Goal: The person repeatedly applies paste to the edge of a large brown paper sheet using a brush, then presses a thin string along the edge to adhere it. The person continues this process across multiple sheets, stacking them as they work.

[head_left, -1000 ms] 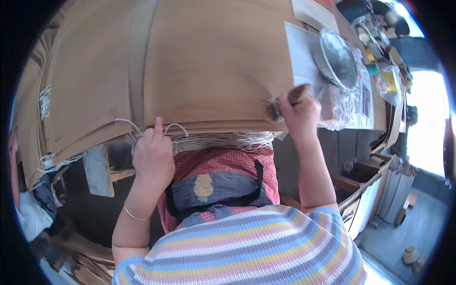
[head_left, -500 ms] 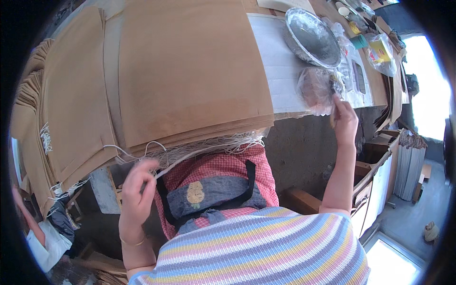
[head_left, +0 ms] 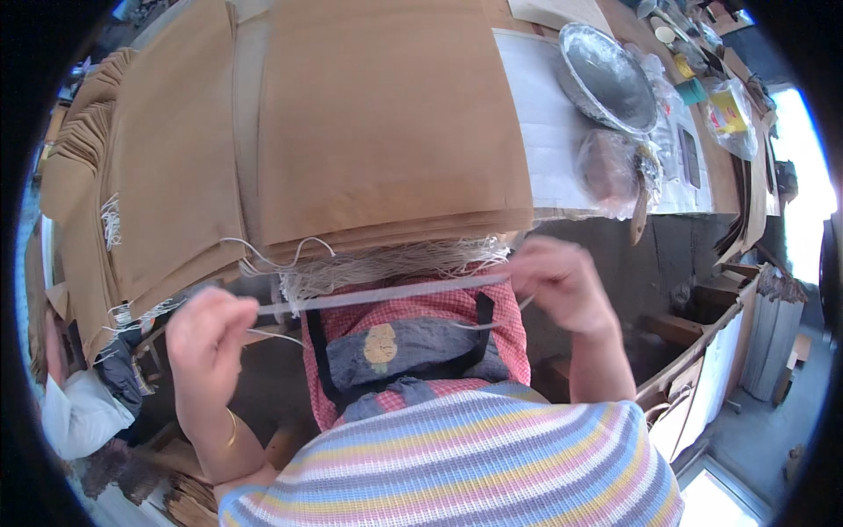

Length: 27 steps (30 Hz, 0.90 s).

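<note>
From the head view, the left hand point(head_left: 206, 338) and right hand point(head_left: 562, 281) each pinch an end of a pale strip point(head_left: 378, 294) stretched taut between them. Just beyond the hands, a stack of brown paper bags point(head_left: 369, 132) covers the desk point(head_left: 544, 132). Beyond the right hand sits a metal bowl point(head_left: 606, 75); to its right, the floor point(head_left: 746, 430) lies below.

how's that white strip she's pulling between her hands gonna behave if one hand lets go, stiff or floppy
Probably floppy: the white strip looks thin and flat, and runs straight only because the left hand and right hand stretch it. Likely very light, like the loose white strings dangling limp from the brown paper stack. Released, the free end would probably droop.
</note>
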Each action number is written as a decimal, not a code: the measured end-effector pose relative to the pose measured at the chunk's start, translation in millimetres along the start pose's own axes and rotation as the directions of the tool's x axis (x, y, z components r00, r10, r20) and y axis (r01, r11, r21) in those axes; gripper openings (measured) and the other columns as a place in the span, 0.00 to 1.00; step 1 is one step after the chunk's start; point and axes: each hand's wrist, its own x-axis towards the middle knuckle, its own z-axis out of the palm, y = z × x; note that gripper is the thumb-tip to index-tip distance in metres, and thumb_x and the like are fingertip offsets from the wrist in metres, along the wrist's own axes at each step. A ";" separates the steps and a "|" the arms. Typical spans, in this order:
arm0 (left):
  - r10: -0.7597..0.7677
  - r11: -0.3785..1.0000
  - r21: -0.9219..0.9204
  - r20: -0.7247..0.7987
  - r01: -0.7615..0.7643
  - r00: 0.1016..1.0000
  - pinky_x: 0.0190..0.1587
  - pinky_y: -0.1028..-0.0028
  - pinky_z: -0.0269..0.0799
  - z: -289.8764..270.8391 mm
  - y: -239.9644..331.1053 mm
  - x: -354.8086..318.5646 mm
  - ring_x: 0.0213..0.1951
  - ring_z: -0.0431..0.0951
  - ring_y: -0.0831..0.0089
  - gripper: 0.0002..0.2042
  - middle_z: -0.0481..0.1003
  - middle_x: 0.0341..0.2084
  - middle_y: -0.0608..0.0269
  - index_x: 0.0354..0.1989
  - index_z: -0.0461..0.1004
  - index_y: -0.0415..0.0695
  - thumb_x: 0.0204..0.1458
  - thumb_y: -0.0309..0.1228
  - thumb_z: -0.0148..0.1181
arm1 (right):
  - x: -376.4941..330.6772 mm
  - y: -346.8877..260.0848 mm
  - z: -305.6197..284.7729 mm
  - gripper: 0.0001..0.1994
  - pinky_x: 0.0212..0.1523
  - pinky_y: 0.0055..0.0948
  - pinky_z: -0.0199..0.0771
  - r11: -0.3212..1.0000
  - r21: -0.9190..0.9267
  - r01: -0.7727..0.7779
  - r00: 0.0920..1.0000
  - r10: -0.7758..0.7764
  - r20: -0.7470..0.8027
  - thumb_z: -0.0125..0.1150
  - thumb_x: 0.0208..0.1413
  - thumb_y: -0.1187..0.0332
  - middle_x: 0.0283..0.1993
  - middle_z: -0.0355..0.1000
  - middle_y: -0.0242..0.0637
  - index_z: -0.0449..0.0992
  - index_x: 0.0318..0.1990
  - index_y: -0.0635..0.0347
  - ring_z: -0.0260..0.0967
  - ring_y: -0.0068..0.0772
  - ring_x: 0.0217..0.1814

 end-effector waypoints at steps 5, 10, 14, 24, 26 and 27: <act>-0.211 0.963 -0.174 0.003 0.208 0.978 0.27 0.75 0.66 37.1 -56.3 38.3 0.24 0.72 0.73 0.01 0.72 0.20 0.60 0.28 0.76 0.36 0.47 0.19 0.60 | 35.1 12.1 -46.0 0.06 0.32 0.18 0.66 0.970 -0.103 -0.218 0.928 0.174 -0.330 0.60 0.50 0.79 0.27 0.73 0.30 0.80 0.35 0.64 0.68 0.17 0.31; -0.278 0.950 -0.150 0.000 0.275 0.961 0.30 0.74 0.68 99.6 -109.5 34.5 0.25 0.73 0.71 0.04 0.72 0.21 0.59 0.26 0.75 0.35 0.45 0.22 0.63 | 69.1 98.7 -33.6 0.08 0.33 0.24 0.69 0.918 -0.127 -0.376 0.889 0.319 -0.330 0.64 0.46 0.71 0.26 0.75 0.36 0.78 0.31 0.67 0.68 0.21 0.29; -0.088 0.958 0.260 -0.127 0.118 0.988 0.36 0.69 0.68 104.7 -96.3 33.5 0.34 0.74 0.65 0.07 0.72 0.28 0.59 0.31 0.75 0.39 0.42 0.24 0.64 | 58.1 109.3 -29.1 0.07 0.31 0.24 0.66 0.848 -0.506 -0.156 0.900 -0.089 -0.426 0.64 0.45 0.71 0.23 0.67 0.30 0.73 0.29 0.65 0.63 0.20 0.27; 0.100 0.962 0.258 -0.040 -0.086 0.994 0.44 0.64 0.69 114.6 -101.0 21.0 0.41 0.72 0.59 0.12 0.71 0.34 0.57 0.36 0.74 0.38 0.39 0.17 0.57 | 53.2 83.2 -34.9 0.15 0.26 0.19 0.52 0.882 0.344 -0.323 0.897 0.401 -0.186 0.65 0.41 0.78 0.22 0.56 0.20 0.60 0.21 0.57 0.52 0.15 0.26; 0.086 0.993 0.082 0.030 -0.088 0.996 0.44 0.63 0.69 111.0 -97.5 23.9 0.42 0.72 0.56 0.14 0.72 0.36 0.54 0.38 0.74 0.36 0.40 0.15 0.56 | 55.9 87.8 -25.1 0.17 0.26 0.20 0.51 0.921 0.268 -0.284 0.896 0.354 -0.268 0.66 0.39 0.78 0.21 0.55 0.21 0.58 0.20 0.57 0.51 0.15 0.26; 0.076 0.997 0.004 0.065 -0.077 0.995 0.45 0.62 0.70 105.8 -96.5 24.2 0.42 0.72 0.55 0.15 0.72 0.37 0.53 0.39 0.74 0.35 0.40 0.13 0.55 | 59.6 88.6 -22.5 0.15 0.32 0.25 0.61 0.913 -0.009 -0.408 0.867 0.385 -0.318 0.68 0.36 0.77 0.26 0.62 0.28 0.63 0.25 0.59 0.60 0.24 0.30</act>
